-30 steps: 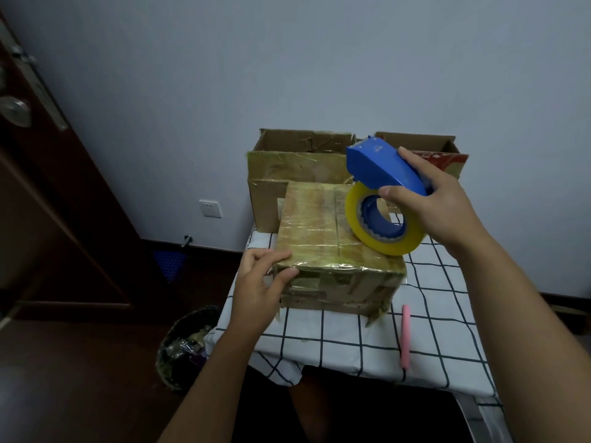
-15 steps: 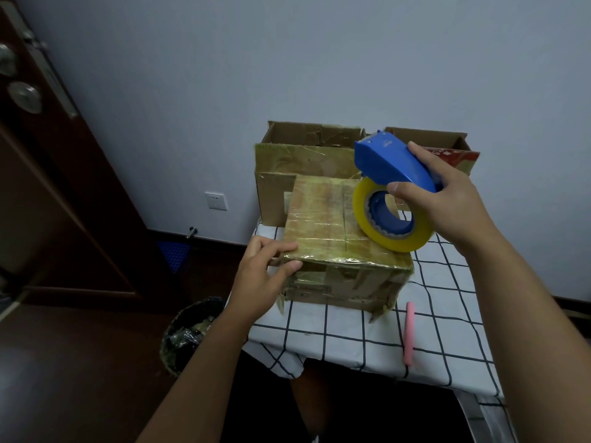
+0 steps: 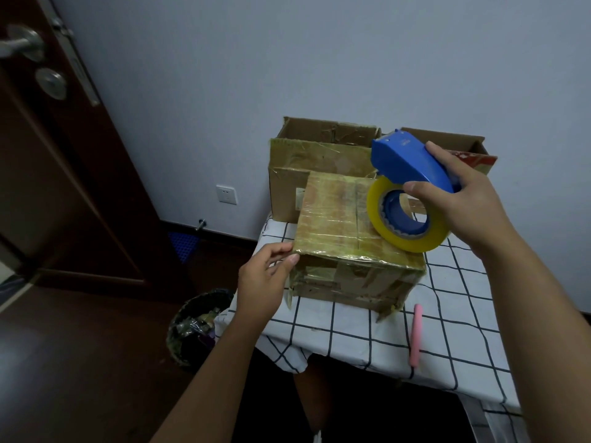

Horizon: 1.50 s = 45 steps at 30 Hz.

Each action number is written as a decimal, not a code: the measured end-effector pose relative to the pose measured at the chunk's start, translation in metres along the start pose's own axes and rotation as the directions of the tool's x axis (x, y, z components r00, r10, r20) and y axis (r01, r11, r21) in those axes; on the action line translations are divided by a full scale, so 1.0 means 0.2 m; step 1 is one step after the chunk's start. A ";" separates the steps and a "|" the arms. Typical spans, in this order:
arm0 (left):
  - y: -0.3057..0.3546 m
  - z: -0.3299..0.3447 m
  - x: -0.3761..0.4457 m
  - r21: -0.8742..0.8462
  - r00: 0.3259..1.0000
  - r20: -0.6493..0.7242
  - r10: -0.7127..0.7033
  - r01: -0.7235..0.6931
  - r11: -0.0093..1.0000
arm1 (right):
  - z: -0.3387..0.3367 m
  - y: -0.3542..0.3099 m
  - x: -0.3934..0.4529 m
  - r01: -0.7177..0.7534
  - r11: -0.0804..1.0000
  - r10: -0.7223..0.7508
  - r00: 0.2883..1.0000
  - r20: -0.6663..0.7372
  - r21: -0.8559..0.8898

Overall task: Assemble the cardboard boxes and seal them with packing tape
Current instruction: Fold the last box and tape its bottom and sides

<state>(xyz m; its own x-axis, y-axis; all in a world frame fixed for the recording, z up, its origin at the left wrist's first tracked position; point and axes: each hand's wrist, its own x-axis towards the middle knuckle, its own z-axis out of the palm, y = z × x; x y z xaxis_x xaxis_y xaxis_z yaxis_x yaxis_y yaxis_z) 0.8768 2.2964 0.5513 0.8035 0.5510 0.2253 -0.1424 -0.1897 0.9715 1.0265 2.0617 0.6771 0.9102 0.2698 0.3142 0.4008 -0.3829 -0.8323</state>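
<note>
Closed cardboard box sits on a table covered with a white cloth printed in a black grid. Box is rectangular, brown corrugated, top and front wrapped in many glossy yellowish tape strips, some wrinkled, loose ends hanging at the lower front corners

Left hand at the box's near left top corner, thumb and fingertips pinching the taped edge there, rest of the hand loosely curled

Right hand grasps a blue plastic tape dispenser, fingers wrapped over its smooth curved hood, thumb under the front. Yellow packing tape roll mounted on the blue hub, round, shiny edge. It hangs over the right part of the box top; whether it touches the box cannot be told

Behind the closed box, an open cardboard box with flaps up, front patched with shiny tape. Right of that, another open box with a red printed panel, mostly hidden by the right hand

Pink slim stick-shaped object lies on the cloth, near and right of the closed box, apart from it. Exact type unclear

Left of the table on the dark wood floor, a round bin holding crumpled shiny scraps. White wall socket on the pale wall. Dark wooden door at left with metal handle
</note>
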 end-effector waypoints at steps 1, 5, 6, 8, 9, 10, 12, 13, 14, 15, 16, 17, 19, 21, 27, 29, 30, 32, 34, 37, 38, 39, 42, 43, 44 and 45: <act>0.00 0.00 0.00 0.007 1.000 -0.015 0.004 -0.004 1.000 | 0.00 0.00 0.00 0.000 1.000 0.000 1.000 0.002 -0.002; -0.02 0.00 -0.01 0.073 0.997 -0.047 0.058 -0.055 0.996 | -0.01 0.00 -0.01 0.001 1.000 -0.001 1.000 0.001 -0.004; -0.03 0.00 -0.01 0.105 0.996 -0.047 0.081 -0.076 0.992 | -0.01 0.00 -0.01 0.000 1.000 0.000 1.000 -0.001 -0.003; -0.05 -0.02 0.00 0.173 0.992 -0.040 0.120 -0.111 0.979 | -0.01 0.00 -0.01 0.001 1.000 -0.001 1.000 -0.002 0.000; -0.06 -0.02 0.01 0.211 0.990 -0.035 0.138 -0.128 0.969 | -0.01 0.00 -0.01 0.001 1.000 -0.001 1.000 -0.002 -0.001; -0.06 -0.02 0.02 0.250 0.987 -0.028 0.158 -0.146 0.957 | 0.00 -0.01 -0.01 0.001 1.000 -0.001 1.000 -0.001 -0.001; -0.06 -0.02 0.03 0.293 0.983 -0.019 0.180 -0.167 0.941 | 0.00 -0.01 -0.01 -0.004 1.000 0.004 1.000 -0.002 0.003; -0.06 -0.03 0.03 0.290 0.985 -0.016 0.172 -0.160 0.943 | -0.01 -0.01 -0.01 -0.007 1.000 0.007 1.000 -0.003 0.006; -0.06 -0.03 0.03 0.275 0.988 -0.013 0.152 -0.142 0.951 | -0.01 -0.01 -0.01 -0.009 1.000 0.009 1.000 -0.004 0.008; -0.06 -0.03 0.03 0.251 0.992 -0.006 0.127 -0.121 0.960 | -0.01 -0.01 -0.01 -0.010 1.000 0.010 1.000 -0.005 0.010; -0.06 -0.03 0.02 0.225 0.994 0.002 0.107 -0.105 0.969 | -0.01 -0.01 -0.01 -0.011 1.000 0.011 1.000 -0.005 0.010; -0.06 -0.03 0.02 0.203 0.995 0.012 0.098 -0.098 0.974 | -0.01 -0.01 -0.01 -0.010 1.000 0.010 1.000 -0.005 0.011; -0.06 -0.04 0.01 0.182 0.995 0.023 0.100 -0.103 0.978 | -0.01 -0.01 -0.01 -0.008 1.000 0.008 1.000 -0.004 0.012; -0.07 -0.04 0.01 0.198 0.993 0.017 0.118 -0.119 0.973 | -0.01 -0.01 -0.01 -0.007 1.000 0.007 1.000 -0.002 0.009; -0.07 -0.01 0.04 0.201 0.997 -0.004 0.073 -0.071 0.977 | -0.01 -0.01 -0.02 -0.010 1.000 0.010 1.000 0.000 0.016; -0.06 0.01 0.05 0.227 0.997 -0.013 0.083 -0.078 0.971 | 0.00 -0.01 -0.02 -0.011 1.000 0.011 1.000 -0.002 0.019; -0.05 0.03 0.04 0.235 0.996 -0.023 0.084 -0.076 0.969 | 0.00 -0.01 -0.02 -0.011 1.000 0.011 1.000 -0.003 0.020; -0.05 0.07 0.03 0.223 0.995 -0.062 0.082 -0.066 0.973 | -0.01 -0.01 -0.02 -0.011 1.000 0.011 1.000 -0.001 0.023; -0.06 0.11 0.01 0.178 0.990 -0.126 0.066 -0.043 0.983 | -0.01 0.00 -0.01 -0.009 1.000 0.009 1.000 0.001 0.021; -0.06 0.15 -0.01 0.102 0.978 -0.206 0.008 0.014 0.995 | 0.00 0.00 -0.01 -0.003 1.000 0.003 1.000 0.005 0.013; -0.05 0.17 -0.02 0.095 0.972 -0.235 -0.001 0.024 0.995 | 0.00 0.00 -0.01 -0.002 1.000 0.002 1.000 0.006 0.012; -0.05 0.18 -0.02 0.091 0.965 -0.263 0.000 0.025 0.996 | 0.00 0.00 -0.01 -0.002 1.000 0.002 1.000 0.006 0.012; -0.02 0.20 -0.02 0.020 0.940 -0.340 -0.018 0.026 0.999 | -0.01 -0.01 -0.01 -0.006 1.000 0.006 1.000 0.005 0.008; -0.02 0.20 -0.01 -0.010 0.933 -0.358 -0.038 0.036 0.999 | -0.01 0.00 -0.01 -0.006 1.000 0.006 1.000 0.005 0.005; -0.03 0.20 0.00 -0.022 0.929 -0.366 -0.052 0.047 0.999 | -0.01 0.00 -0.01 -0.004 1.000 0.004 1.000 0.005 0.002; -0.04 0.20 0.00 -0.015 0.928 -0.368 -0.056 0.054 0.998 | -0.01 0.00 -0.01 -0.002 1.000 0.002 1.000 0.006 0.001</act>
<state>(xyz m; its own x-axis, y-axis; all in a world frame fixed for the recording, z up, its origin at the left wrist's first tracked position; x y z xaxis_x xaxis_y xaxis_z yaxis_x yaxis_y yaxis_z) 0.9013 2.2660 0.5415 0.5413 0.8209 0.1823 -0.1076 -0.1474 0.9832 1.0250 2.0601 0.6778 0.9102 0.2745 0.3102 0.3994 -0.3828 -0.8330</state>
